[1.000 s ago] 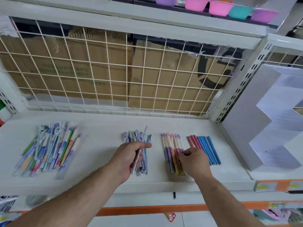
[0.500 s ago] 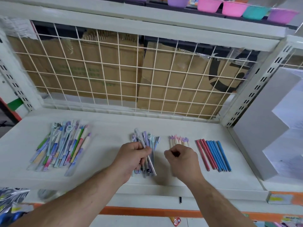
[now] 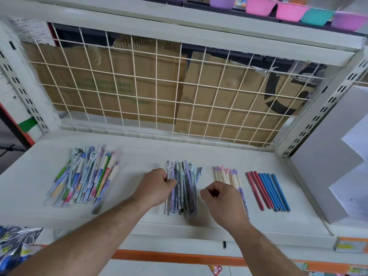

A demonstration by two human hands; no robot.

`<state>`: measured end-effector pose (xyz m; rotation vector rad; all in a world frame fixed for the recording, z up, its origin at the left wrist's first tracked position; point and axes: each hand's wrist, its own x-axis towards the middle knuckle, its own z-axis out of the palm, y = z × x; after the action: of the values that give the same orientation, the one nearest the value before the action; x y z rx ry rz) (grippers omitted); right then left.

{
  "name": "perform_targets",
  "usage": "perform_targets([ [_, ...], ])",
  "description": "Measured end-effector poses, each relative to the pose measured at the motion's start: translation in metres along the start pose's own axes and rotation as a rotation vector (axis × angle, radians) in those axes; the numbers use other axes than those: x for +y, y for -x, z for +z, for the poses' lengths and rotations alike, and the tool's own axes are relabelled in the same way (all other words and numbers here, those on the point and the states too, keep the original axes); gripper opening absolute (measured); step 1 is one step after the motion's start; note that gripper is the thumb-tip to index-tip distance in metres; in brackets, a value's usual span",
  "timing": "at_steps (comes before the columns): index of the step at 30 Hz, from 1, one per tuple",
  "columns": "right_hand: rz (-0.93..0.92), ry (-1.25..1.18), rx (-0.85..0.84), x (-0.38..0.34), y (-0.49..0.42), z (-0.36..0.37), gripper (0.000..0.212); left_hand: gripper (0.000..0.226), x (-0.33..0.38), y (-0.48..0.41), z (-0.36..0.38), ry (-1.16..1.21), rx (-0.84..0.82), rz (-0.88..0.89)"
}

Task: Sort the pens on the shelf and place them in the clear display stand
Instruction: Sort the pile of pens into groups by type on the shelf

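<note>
Four groups of pens lie on the white shelf (image 3: 139, 154). A loose mixed pile (image 3: 85, 176) is at the left. A bundle of purple and grey pens (image 3: 186, 188) lies in the middle, with cream pens with pink tips (image 3: 225, 175) and a row of red and blue pens (image 3: 266, 190) to its right. My left hand (image 3: 157, 188) grips pens at the left edge of the middle bundle. My right hand (image 3: 221, 200) is curled in a loose fist between that bundle and the cream pens, partly covering them, and I see nothing in it. No clear display stand is in view.
A white wire grid (image 3: 159, 96) with cardboard behind it closes the back of the shelf. A white stepped block (image 3: 328, 156) stands at the right end. Coloured bowls (image 3: 288, 10) sit on the shelf above. An orange strip runs below the front edge.
My right hand left the cream pens and curled into a fist, drifting left. My left hand shifted its hold on the middle bundle, and the one slanted pen now lies with the rest.
</note>
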<state>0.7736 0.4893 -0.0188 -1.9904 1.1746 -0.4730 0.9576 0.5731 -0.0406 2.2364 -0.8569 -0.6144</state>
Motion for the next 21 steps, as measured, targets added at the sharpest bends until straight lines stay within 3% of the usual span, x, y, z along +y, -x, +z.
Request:
perform_targets([
  [15,-0.072,0.063,0.000,-0.006,0.004,0.009,0.025,0.025,-0.004,0.000,-0.003,-0.071,0.008,0.049],
  [18,-0.165,0.160,-0.032,-0.019,0.005,0.019,0.009,0.029,-0.015,0.005,-0.015,-0.153,0.034,0.065],
  [21,-0.271,0.337,-0.085,-0.035,0.005,0.036,0.017,0.033,-0.029,0.010,-0.030,-0.280,0.086,0.111],
])
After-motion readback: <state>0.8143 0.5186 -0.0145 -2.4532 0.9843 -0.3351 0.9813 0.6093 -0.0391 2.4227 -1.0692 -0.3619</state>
